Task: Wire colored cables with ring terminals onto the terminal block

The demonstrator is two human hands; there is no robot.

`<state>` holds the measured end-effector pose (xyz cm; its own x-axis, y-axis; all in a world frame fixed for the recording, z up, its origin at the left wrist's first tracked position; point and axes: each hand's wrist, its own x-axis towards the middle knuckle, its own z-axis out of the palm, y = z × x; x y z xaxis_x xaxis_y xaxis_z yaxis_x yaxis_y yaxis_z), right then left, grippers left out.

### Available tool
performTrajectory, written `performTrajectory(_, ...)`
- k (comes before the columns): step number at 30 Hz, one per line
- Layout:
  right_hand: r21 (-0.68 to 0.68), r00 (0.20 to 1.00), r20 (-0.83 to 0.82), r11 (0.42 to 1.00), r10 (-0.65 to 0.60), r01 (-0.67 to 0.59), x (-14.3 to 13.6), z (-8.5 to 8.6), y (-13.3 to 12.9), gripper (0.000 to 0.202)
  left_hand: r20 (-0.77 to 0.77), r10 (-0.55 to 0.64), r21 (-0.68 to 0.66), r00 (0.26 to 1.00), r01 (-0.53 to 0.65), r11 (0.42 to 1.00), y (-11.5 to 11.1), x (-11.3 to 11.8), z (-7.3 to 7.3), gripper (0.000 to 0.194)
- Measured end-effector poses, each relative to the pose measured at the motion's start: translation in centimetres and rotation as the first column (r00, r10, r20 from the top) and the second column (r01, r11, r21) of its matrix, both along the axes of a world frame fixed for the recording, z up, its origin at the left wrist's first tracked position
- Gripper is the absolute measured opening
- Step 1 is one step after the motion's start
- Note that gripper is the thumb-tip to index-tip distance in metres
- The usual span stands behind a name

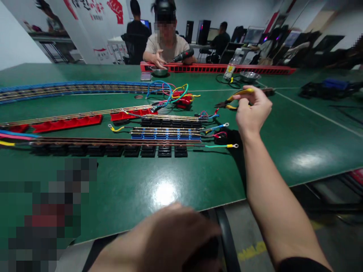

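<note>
In a room with computers [253, 35] behind, wired strips [113, 141] line a green counter [283, 151] as a person's right hand [253, 109], its grip clamped on pliers [230, 99], holds the tool over the counter near the strips' right-hand wire ends [217, 111]. The pliers show slim yellow-and-black handles spread apart and dark, narrow jaws directed leftward. The left hand [178, 230] is blurred at the near edge; whether its grip is apart or together cannot be told. Opposite, a co-worker [170, 45] reaches over a metal bowl [159, 71].
</note>
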<state>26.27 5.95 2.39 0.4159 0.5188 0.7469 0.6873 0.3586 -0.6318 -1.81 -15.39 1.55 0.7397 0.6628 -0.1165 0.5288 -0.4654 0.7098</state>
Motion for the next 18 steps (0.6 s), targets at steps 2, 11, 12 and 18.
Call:
performTrajectory(2,-0.002,1.000,0.004,1.000,0.007,-0.007,-0.2,0.4,-0.4,0.038,0.075,0.057,0.202,0.996,-0.071,0.977,4.3,1.9,3.0,0.030)
performTrajectory(11,-0.049,0.998,-0.006,0.997,0.059,-0.059,-1.2,1.1,-1.6,0.036,-0.220,0.516,0.574,0.828,-0.318,0.755,19.6,3.2,2.0,0.067)
performTrajectory(12,-0.051,0.998,-0.008,0.996,0.066,-0.066,-1.3,1.1,-1.7,0.036,-0.269,0.512,0.545,0.816,-0.309,0.780,20.0,2.9,1.5,0.073)
performTrajectory(18,-0.040,0.998,-0.021,0.997,0.060,-0.061,-1.3,1.5,-2.1,0.036,-0.295,0.520,0.572,0.802,-0.287,0.768,20.3,1.0,-1.1,0.075)
